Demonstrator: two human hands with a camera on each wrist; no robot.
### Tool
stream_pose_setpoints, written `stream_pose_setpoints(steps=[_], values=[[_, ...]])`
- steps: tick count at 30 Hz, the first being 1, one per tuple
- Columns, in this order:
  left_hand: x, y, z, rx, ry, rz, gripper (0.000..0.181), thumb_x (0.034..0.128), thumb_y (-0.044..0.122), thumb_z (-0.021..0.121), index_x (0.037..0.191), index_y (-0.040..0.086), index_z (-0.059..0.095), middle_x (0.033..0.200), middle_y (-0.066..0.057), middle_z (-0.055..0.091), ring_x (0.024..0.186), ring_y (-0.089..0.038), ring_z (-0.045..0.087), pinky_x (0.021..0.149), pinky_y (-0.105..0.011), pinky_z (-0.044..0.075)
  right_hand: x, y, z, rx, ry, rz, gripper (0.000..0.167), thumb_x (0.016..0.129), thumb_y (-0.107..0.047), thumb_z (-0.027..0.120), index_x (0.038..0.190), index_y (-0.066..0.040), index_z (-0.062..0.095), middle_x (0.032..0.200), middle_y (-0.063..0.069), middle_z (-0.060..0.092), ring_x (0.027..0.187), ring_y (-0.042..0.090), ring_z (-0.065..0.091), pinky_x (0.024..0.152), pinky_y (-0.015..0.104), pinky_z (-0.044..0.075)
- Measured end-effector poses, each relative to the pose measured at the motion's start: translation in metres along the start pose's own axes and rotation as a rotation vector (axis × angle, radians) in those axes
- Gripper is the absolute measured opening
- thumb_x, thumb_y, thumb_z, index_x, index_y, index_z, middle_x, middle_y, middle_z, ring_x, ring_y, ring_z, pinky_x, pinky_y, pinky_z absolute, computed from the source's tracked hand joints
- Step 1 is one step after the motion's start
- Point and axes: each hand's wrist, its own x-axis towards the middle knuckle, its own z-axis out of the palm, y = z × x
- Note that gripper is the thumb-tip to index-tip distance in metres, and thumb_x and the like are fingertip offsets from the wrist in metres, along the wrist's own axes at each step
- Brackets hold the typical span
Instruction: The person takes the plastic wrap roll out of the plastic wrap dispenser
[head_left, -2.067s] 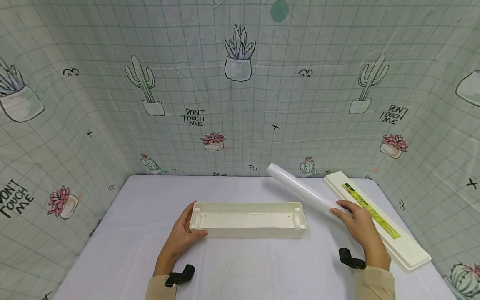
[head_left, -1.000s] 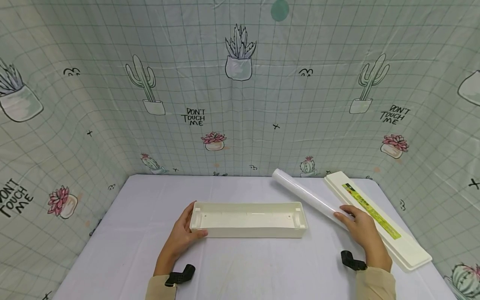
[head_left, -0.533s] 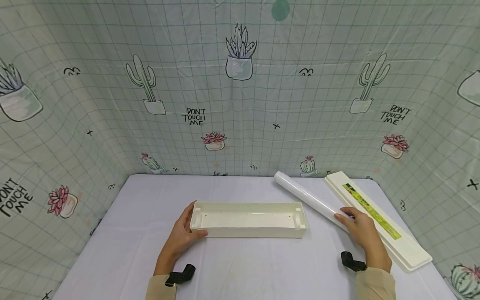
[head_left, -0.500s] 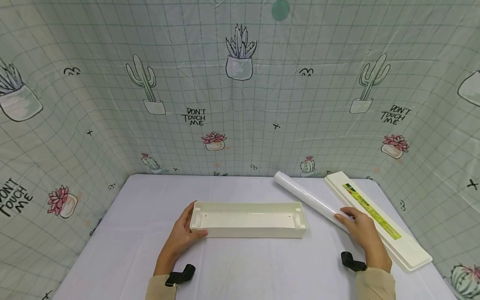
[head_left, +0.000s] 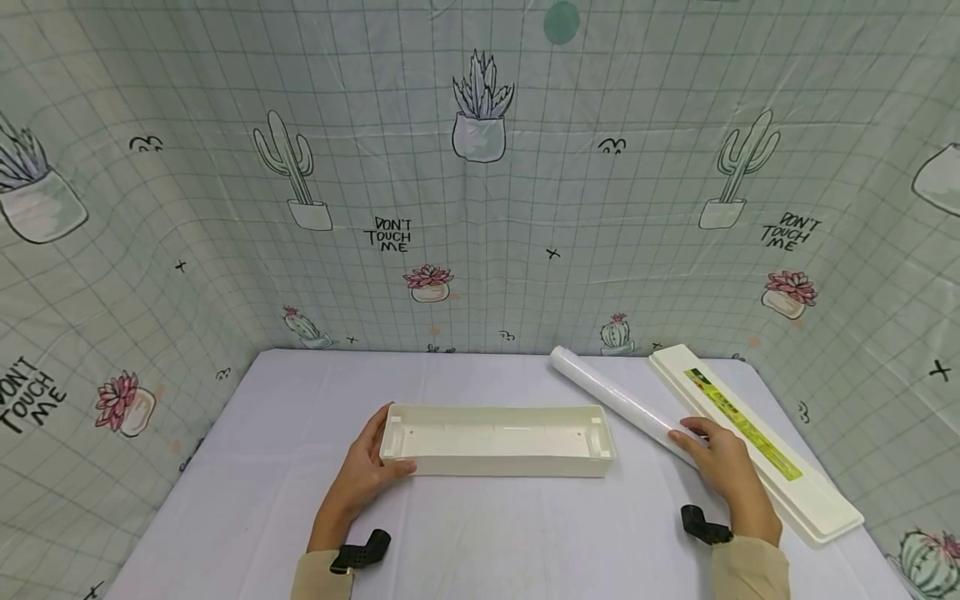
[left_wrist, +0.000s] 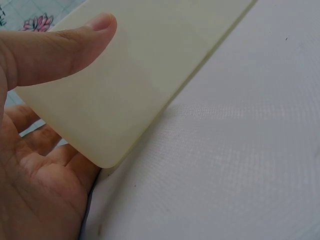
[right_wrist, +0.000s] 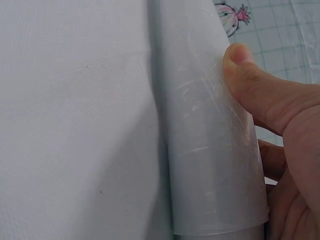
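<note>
A long, open cream plastic box (head_left: 495,466) sits on the table with its hollow side up and nothing inside. My left hand (head_left: 362,473) holds its left end; in the left wrist view the thumb lies on the box's front wall (left_wrist: 135,75) and the other fingers are behind the end. To the right, a roll of clear plastic wrap (head_left: 611,392) lies slantwise on the table. Near its lower end my right hand (head_left: 722,462) grips it, the thumb on one side of the roll (right_wrist: 210,135) and fingers on the other. That lower end is hidden by the hand in the head view.
A long white lid (head_left: 813,498) with a yellow-green label (head_left: 750,429) lies slantwise at the table's right edge, just beyond my right hand. White cloth covers the table (head_left: 510,542). A grid-patterned curtain (head_left: 525,192) with printed plants stands around the back and sides.
My right hand has brought the roll slightly right and toward me, its far end lowering to the table; the last half second shows hardly any motion. My left hand and the box stay put.
</note>
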Motion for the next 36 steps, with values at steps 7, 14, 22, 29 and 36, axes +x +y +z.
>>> stream_pose_setpoints(steps=[7, 14, 22, 29, 36], values=[[0.0001, 0.0006, 0.0006, -0.003, 0.001, 0.0, 0.11, 0.0814, -0.003, 0.083, 0.166, 0.008, 0.012, 0.169, -0.019, 0.022, 0.153, -0.039, 0.028, 0.102, -0.01, 0.041, 0.0016, 0.0001, 0.0, 0.0, -0.003, 0.009, 0.055, 0.103, -0.039, 0.064, 0.131, 0.008, 0.06, 0.13, 0.035, 0.061, 0.121, 0.052, 0.056, 0.099, 0.064, 0.044], [0.0001, 0.0011, 0.001, -0.006, 0.005, -0.003, 0.11, 0.0814, -0.003, 0.082, 0.166, 0.008, 0.012, 0.17, -0.019, 0.022, 0.153, -0.038, 0.027, 0.102, -0.01, 0.041, 0.0052, -0.0013, -0.0006, -0.009, -0.033, 0.029, 0.056, 0.103, -0.038, 0.063, 0.132, 0.009, 0.059, 0.133, 0.036, 0.06, 0.124, 0.053, 0.054, 0.102, 0.065, 0.042], [0.0009, 0.0012, 0.0021, -0.007, 0.01, -0.011, 0.111, 0.081, -0.004, 0.083, 0.166, 0.008, 0.012, 0.17, -0.018, 0.021, 0.154, -0.037, 0.026, 0.102, -0.009, 0.04, 0.0077, -0.0015, -0.0023, -0.012, -0.047, 0.035, 0.055, 0.103, -0.037, 0.064, 0.131, 0.01, 0.06, 0.132, 0.035, 0.06, 0.124, 0.053, 0.054, 0.103, 0.065, 0.042], [-0.0007, 0.0031, 0.0025, -0.001, 0.011, -0.032, 0.111, 0.0809, -0.003, 0.083, 0.165, 0.007, 0.012, 0.17, -0.019, 0.021, 0.154, -0.037, 0.025, 0.102, -0.008, 0.04, 0.0058, -0.0009, -0.0005, -0.004, -0.067, 0.059, 0.056, 0.103, -0.039, 0.064, 0.132, 0.01, 0.06, 0.134, 0.035, 0.059, 0.125, 0.053, 0.052, 0.104, 0.065, 0.041], [0.0015, 0.0022, 0.0001, 0.001, 0.001, -0.008, 0.11, 0.0814, -0.002, 0.083, 0.165, 0.007, 0.012, 0.169, -0.019, 0.022, 0.154, -0.036, 0.026, 0.103, -0.009, 0.04, 0.0079, -0.0034, -0.0037, -0.003, -0.064, 0.058, 0.057, 0.102, -0.04, 0.064, 0.13, 0.009, 0.061, 0.134, 0.034, 0.06, 0.125, 0.053, 0.053, 0.103, 0.065, 0.041]])
